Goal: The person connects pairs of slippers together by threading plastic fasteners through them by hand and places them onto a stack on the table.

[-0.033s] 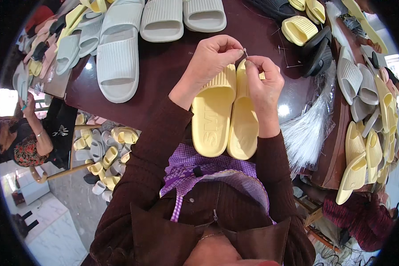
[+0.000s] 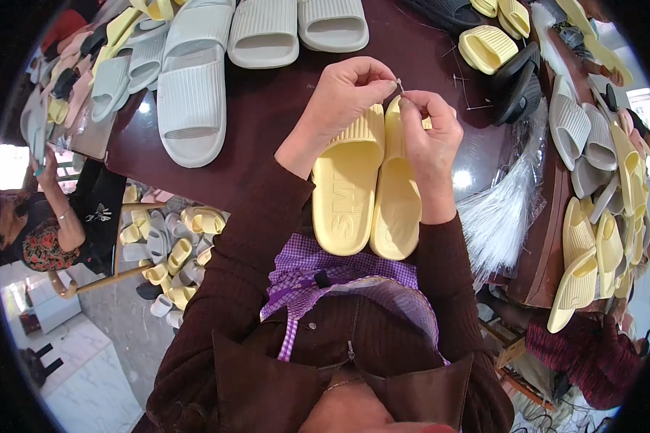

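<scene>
A pair of yellow ribbed slide slippers, the left slipper (image 2: 345, 195) and the right slipper (image 2: 397, 206), lies side by side at the near table edge, heels toward me. Over their toe ends my left hand (image 2: 354, 90) and my right hand (image 2: 432, 130) meet, fingertips almost touching. Both are closed in a pinch on a thin plastic tie (image 2: 399, 85), small and mostly hidden by the fingers. My right hand covers part of the right slipper's strap.
Large grey slippers (image 2: 191, 108) stand at the table's far left. To the right lies a bundle of clear plastic ties (image 2: 495, 224), with black slippers (image 2: 520, 90) beyond it. More yellow slippers (image 2: 578, 289) line the right edge. A co-worker's arm (image 2: 66, 224) shows at left.
My hands and the yellow slippers have not visibly moved. At the far left the co-worker's raised hand and the grey slipper there have shifted slightly.
</scene>
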`<state>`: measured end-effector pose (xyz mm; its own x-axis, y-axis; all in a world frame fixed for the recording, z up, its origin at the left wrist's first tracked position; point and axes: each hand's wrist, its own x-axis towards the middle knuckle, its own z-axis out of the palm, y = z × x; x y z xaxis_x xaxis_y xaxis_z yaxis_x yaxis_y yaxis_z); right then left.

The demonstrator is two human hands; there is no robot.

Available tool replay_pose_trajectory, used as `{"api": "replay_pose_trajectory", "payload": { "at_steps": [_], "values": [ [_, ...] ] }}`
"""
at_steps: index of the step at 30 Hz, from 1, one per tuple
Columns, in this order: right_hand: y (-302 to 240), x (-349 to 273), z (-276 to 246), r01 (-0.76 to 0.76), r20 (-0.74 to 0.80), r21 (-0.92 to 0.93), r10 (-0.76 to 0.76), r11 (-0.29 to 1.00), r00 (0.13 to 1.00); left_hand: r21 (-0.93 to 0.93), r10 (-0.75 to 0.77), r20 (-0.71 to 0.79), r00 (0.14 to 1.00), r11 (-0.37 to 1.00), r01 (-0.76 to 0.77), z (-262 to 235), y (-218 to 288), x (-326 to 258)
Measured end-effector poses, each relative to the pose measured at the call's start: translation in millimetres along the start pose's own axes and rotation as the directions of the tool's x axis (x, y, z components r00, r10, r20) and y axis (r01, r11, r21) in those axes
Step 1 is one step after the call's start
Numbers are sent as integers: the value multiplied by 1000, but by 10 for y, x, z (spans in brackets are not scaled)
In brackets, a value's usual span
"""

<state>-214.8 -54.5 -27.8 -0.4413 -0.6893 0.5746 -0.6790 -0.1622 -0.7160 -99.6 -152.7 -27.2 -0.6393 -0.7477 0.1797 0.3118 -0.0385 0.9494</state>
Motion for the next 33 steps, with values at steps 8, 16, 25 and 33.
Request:
{"api": "replay_pose_trajectory", "payload": {
  "at_steps": [8, 16, 25, 33],
  "values": [
    [6, 5, 6, 39, -6, -16, -39, 999, 999, 58, 26, 0, 1000, 998, -26, 21, 5, 13],
    [-10, -11, 0, 116, -10, -34, -116, 993, 993, -109, -186, 84, 979, 975, 195, -55, 17, 12],
    [2, -7, 57, 189, -50, -44, -191, 981, 980, -184, -242, 179, 954, 944, 274, -99, -2, -27],
    [24, 126, -165, 215, -205, -196, -254, 957, 945, -135, -220, 72, 973, 964, 228, 38, 62, 68]
  ]
}}
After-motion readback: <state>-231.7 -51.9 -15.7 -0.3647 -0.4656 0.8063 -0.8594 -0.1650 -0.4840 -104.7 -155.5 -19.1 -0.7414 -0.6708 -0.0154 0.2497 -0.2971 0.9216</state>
